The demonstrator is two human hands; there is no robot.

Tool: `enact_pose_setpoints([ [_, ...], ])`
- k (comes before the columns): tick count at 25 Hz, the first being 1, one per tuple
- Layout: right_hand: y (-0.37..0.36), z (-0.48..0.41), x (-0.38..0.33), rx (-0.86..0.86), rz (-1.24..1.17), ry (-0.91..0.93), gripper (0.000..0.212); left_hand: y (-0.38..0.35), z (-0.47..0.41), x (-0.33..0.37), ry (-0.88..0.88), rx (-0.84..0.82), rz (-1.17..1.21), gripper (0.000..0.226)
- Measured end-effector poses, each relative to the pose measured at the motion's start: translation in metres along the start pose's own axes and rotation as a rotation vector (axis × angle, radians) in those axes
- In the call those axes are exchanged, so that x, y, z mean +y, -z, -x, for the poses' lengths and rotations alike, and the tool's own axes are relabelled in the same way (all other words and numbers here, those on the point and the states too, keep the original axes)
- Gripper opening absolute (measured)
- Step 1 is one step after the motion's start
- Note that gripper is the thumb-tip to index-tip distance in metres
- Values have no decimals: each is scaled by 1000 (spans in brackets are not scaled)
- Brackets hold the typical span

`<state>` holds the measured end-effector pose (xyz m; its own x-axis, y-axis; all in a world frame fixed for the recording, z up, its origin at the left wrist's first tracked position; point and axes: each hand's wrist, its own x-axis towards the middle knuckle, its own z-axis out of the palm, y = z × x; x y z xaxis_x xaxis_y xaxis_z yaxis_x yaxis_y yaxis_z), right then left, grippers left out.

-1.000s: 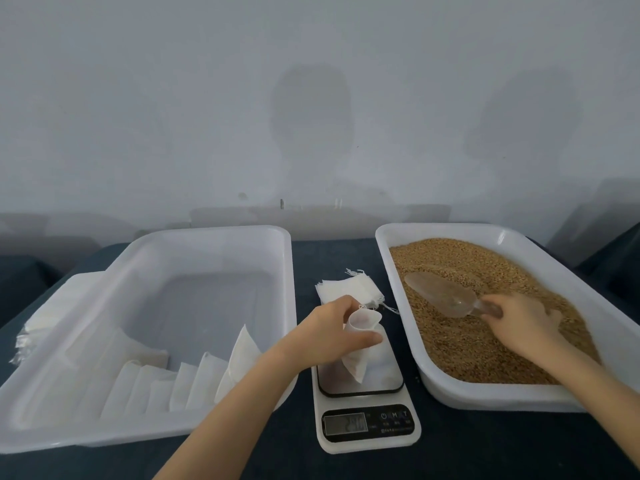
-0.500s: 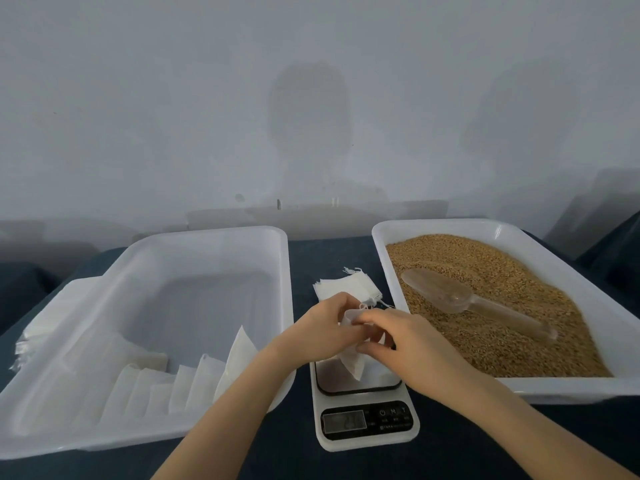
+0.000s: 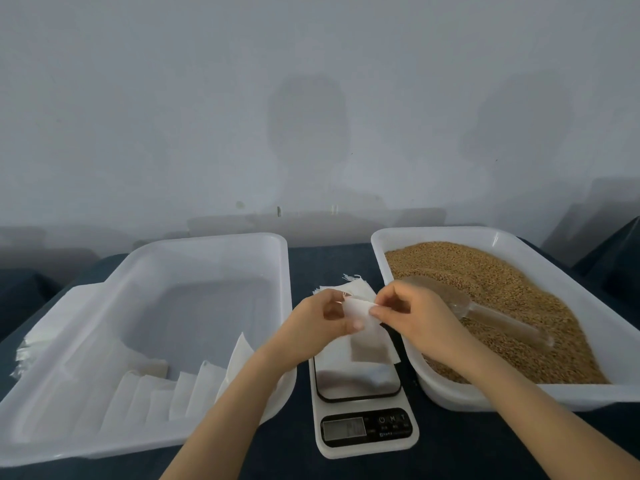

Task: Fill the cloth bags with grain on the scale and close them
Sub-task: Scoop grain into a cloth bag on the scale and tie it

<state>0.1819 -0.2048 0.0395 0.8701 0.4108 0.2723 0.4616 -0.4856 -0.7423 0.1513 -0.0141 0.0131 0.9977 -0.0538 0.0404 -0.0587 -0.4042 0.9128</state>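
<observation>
A small white cloth bag (image 3: 367, 341) hangs over the kitchen scale (image 3: 360, 403), its lower part darker with grain inside. My left hand (image 3: 322, 323) pinches the bag's top from the left. My right hand (image 3: 412, 317) pinches the top edge from the right. A thin drawstring shows at the bag's mouth between my fingers. The clear plastic scoop (image 3: 485, 313) lies on the brown grain (image 3: 512, 299) in the right white tub (image 3: 588, 306), free of any hand.
The left white tub (image 3: 145, 271) holds several filled white bags (image 3: 183, 389) lined up along its near side. A stack of flat empty bags (image 3: 356, 289) lies behind the scale. More white cloth (image 3: 45, 327) sits left of the left tub. A grey wall stands behind.
My right hand let go of the scoop, which now lies on the grain, and came over to the bag's top. Both hands now pinch the bag's mouth above the scale.
</observation>
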Motion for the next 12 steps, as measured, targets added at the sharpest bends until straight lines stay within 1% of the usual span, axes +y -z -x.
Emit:
enact_pose_setpoints([
  [1,2,-1,1,12,-12,3,7,0,-1,-1,-10,65,-36,25],
  [3,4,-2,5,50,35,22,13,-1,-1,-2,-29,179,-35,6],
  [5,2,-2,6,87,108,75,15,-1,1,-2,-48,240,-35,9],
  [7,-1,-1,3,114,166,165,8,0,2,-2,-67,269,-115,16],
  [9,-4,-1,1,126,211,247,4,1,4,-3,-85,272,-203,17],
  [12,-6,-2,3,135,197,259,3,3,5,-4,-99,274,-239,13],
])
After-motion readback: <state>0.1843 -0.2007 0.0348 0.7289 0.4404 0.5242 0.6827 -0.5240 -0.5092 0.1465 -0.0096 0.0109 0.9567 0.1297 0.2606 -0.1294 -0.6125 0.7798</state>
